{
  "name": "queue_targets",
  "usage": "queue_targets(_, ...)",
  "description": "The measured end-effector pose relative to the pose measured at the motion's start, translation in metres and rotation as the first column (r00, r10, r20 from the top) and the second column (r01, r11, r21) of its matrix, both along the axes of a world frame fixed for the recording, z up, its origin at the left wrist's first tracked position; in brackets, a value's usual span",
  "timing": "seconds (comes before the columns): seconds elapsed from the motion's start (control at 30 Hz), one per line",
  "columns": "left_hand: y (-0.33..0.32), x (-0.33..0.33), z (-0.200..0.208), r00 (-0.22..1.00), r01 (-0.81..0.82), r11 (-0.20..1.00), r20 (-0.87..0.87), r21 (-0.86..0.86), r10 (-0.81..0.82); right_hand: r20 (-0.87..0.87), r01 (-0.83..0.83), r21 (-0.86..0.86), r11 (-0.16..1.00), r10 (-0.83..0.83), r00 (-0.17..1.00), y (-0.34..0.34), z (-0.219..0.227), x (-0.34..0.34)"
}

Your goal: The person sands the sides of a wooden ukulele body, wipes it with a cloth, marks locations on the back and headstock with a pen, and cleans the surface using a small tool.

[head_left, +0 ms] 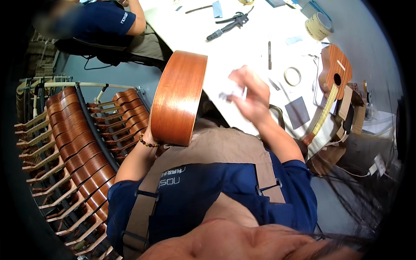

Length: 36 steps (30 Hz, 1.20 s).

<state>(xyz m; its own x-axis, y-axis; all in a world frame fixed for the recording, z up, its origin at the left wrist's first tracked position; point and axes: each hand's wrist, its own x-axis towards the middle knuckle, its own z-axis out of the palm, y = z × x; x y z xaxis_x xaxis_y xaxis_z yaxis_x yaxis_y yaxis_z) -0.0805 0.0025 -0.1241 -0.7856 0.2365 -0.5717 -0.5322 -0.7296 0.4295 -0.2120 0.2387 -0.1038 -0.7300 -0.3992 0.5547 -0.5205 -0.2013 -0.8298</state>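
A glossy brown wooden ukulele body stands on edge in front of my lap, its curved side turned up toward me. My left hand holds it from the left; most of its fingers are hidden behind the wood. To the right of the body, over the table edge, my right hand is raised and smeared by motion. Its thumb and fingers close on a small pale, greyish piece, too blurred to name. That hand is apart from the instrument.
On the white table lie a black air blow gun, a tape roll, a grey sheet and a thin dark tool. Another ukulele rests at right. Racked instruments fill the left. A co-worker sits far left.
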Motion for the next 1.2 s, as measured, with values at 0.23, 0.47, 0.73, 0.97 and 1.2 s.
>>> queue_targets(0.23,0.008,-0.005,0.002,0.999,0.039,0.999,-0.01,0.001,-0.039,-0.291,-0.021,0.121,0.992,0.056,0.955,-0.001,0.043,0.012)
queue_targets(0.47,0.009,0.002,0.005,1.0,0.007,1.0,-0.028,-0.021,-0.008,-0.378,-0.161,0.138,0.977,0.202,0.903,0.003,0.053,0.036)
queue_targets(0.73,0.008,0.011,0.015,0.98,-0.161,0.94,-0.158,-0.3,0.118,-0.338,0.319,0.278,0.906,-0.218,0.916,0.003,-0.006,-0.013)
queue_targets(0.97,-0.019,0.021,-0.01,0.896,-0.402,0.524,-0.441,-0.751,0.056,-0.441,0.539,0.61,0.581,-0.315,0.84,0.054,-0.125,-0.046)
queue_targets(1.2,-0.005,0.034,0.022,0.793,-0.605,0.123,-0.609,-0.787,0.005,-0.283,0.462,0.698,0.547,-0.383,0.88,0.067,-0.113,-0.046)
